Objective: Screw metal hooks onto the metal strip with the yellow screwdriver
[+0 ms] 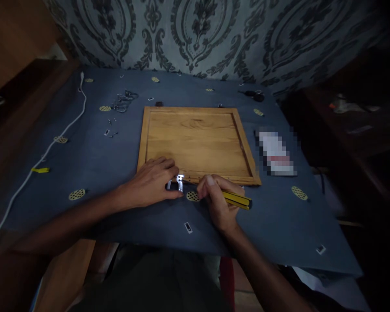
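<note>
My left hand (156,180) rests on the near left corner of a framed wooden panel (195,143). Its thumb and fingers close around a small shiny metal fitting (180,183) at the panel's front edge. My right hand (219,199) grips a screwdriver (237,199) with a yellow and black handle. The handle points away to the right, and the shaft runs left toward the fitting. Whether the tip touches a screw is too small to tell. The panel lies flat, its recessed face up.
The panel lies on a dark blue tablecloth (117,225). Metal wire-like pieces (125,102) and several small screws (112,134) sit at the back left. A white cable (66,125) runs down the left side. To the right are a blurred packet (276,154) and a dark object (255,95).
</note>
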Demonstrator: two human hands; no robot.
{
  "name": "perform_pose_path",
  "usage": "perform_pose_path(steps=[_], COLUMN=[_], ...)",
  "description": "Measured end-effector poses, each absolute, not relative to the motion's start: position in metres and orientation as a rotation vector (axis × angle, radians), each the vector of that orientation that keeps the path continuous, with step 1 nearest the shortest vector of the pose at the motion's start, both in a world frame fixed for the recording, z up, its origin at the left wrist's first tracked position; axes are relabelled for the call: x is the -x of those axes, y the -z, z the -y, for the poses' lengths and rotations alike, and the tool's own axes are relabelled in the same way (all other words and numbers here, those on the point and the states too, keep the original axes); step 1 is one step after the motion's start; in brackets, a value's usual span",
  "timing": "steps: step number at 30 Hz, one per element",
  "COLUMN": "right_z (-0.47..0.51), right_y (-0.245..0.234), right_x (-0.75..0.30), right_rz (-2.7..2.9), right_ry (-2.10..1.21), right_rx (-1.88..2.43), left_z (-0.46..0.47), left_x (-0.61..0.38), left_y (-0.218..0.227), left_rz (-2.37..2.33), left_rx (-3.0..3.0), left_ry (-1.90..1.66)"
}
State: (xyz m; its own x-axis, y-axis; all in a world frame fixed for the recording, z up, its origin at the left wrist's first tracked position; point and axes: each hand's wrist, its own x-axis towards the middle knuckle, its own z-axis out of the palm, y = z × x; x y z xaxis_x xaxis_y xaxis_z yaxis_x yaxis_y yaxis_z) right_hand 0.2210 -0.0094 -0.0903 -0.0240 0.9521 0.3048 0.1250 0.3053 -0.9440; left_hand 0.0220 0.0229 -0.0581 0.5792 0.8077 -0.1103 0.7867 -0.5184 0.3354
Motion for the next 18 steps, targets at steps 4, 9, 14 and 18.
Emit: perform_pose_path(steps=[4,9,14,18], right_z=[0.009,0.010,0.011,0.011], right_y=[0.091,0.090,0.094,0.095], right_x=[-0.221,-0.222,-0.223,-0.226], right_rz=[1.426,1.423,1.427,1.507], right_ry=[-0.931,-0.922,-0.925,-0.898], right_rx=[1.045,1.034,1.076,1.151], left_z=[-0.023,-0.026,-0.038,-0.052], left_x=[-0.021,-0.015,0.000,0.023], left_y=[0.057,0.051,0.036,0.036], left_rz=[-1.275,-1.231,-1.218,-1.350], left_rx=[-2.432,-2.279,-2.114,-1.989], left_ry=[-0.097,-0.263,-0.646,-0.880])
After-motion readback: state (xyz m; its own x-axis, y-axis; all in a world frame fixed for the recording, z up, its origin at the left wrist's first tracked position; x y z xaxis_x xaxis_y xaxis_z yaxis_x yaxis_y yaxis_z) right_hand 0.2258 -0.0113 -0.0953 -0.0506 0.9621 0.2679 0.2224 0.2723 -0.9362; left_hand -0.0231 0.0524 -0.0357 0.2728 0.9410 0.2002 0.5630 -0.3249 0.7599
